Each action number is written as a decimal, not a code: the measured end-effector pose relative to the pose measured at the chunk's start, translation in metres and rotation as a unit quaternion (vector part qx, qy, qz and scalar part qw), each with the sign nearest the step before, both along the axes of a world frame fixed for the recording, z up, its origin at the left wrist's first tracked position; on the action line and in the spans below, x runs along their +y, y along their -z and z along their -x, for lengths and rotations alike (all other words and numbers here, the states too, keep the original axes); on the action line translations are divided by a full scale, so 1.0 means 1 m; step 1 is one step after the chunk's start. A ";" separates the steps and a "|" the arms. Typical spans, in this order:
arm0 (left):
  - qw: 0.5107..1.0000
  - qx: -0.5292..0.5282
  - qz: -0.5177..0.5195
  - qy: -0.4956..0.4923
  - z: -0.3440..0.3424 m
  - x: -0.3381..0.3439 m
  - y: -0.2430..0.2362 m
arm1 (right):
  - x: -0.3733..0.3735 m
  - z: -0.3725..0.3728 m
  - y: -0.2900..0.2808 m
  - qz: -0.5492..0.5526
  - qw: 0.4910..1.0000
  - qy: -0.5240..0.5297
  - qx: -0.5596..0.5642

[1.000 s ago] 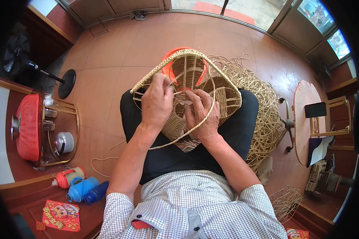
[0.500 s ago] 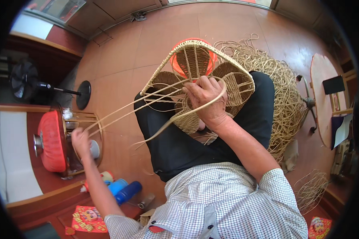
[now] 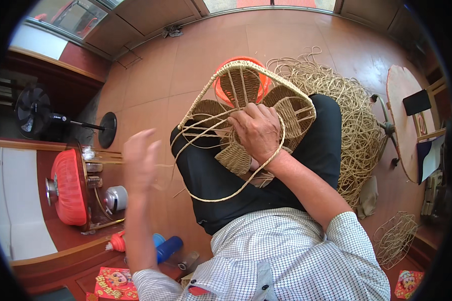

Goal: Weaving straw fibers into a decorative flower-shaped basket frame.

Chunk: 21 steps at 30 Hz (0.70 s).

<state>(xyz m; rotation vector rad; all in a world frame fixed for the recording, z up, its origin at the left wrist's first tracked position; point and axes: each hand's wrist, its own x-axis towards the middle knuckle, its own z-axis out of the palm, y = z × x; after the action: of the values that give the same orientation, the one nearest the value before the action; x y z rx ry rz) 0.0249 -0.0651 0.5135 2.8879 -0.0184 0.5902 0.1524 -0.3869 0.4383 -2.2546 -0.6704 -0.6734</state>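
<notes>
A woven frame (image 3: 202, 95) rests across my lap, its rounded edge wrapped in tan cord. Petal-shaped woven panels (image 3: 240, 86) fill its inside. Over its middle, my right hand (image 3: 257, 129) is closed on the frame and the cord strands; what lies under the fingers is hidden. A loose cord (image 3: 221, 200) hangs in a slack loop from the frame's left side, over my thighs, up to my right wrist. Off to the left, my left hand (image 3: 141, 155) is raised and blurred, its fingers stretched out and apart from the frame. Thin cord ends show just beside it.
A large heap of tan cord (image 3: 359, 130) lies at my right, and a smaller coil (image 3: 397, 238) nearer. An orange-red plastic thing (image 3: 266, 83) sits behind the frame. Leftward are a black fan (image 3: 107, 129), a red round cover (image 3: 70, 188), a metal pot (image 3: 116, 197) and a blue bottle (image 3: 169, 249).
My left hand has come inward, and its fingers have straightened. The strands that were stretched taut to it now hang slack, looping over my lap. My right hand stays on the frame.
</notes>
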 end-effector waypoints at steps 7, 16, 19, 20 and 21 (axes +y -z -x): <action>0.994 -0.012 -0.042 0.096 -0.095 -0.164 0.004 | 0.000 -0.001 0.000 -0.003 0.999 0.011 -0.032; 0.980 -0.027 -0.196 0.018 -0.061 -0.072 0.011 | 0.001 0.001 -0.001 -0.005 1.000 0.009 -0.025; 0.957 -0.004 -0.279 -0.080 -0.010 0.053 -0.001 | 0.000 -0.001 -0.002 0.002 1.000 0.008 -0.019; 0.935 -0.020 -0.332 -0.120 0.017 0.099 -0.002 | 0.000 -0.001 -0.002 -0.002 1.000 0.011 -0.020; 0.914 0.005 -0.351 -0.205 0.050 0.146 -0.007 | 0.000 -0.001 -0.003 0.001 1.000 0.008 -0.026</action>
<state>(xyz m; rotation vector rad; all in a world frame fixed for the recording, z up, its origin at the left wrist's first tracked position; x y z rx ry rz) -0.0250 0.0806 0.5202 3.6273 0.4870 0.7640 0.1539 -0.3873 0.4410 -2.2533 -0.6788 -0.7409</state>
